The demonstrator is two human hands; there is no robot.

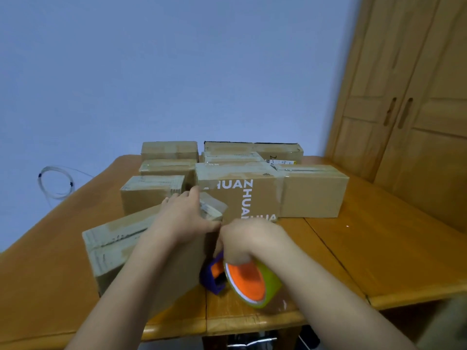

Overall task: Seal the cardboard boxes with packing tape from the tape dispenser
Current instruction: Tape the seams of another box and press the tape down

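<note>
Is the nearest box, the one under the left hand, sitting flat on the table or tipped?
Tipped. The nearest box leans with its top face slanting, unlike the level boxes behind it; the left hand presses on its upper end.

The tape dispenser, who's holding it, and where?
The right hand grips the tape dispenser from above, at its top by the handle. The left hand lies flat on the nearest cardboard box, pressing rather than holding.
</note>
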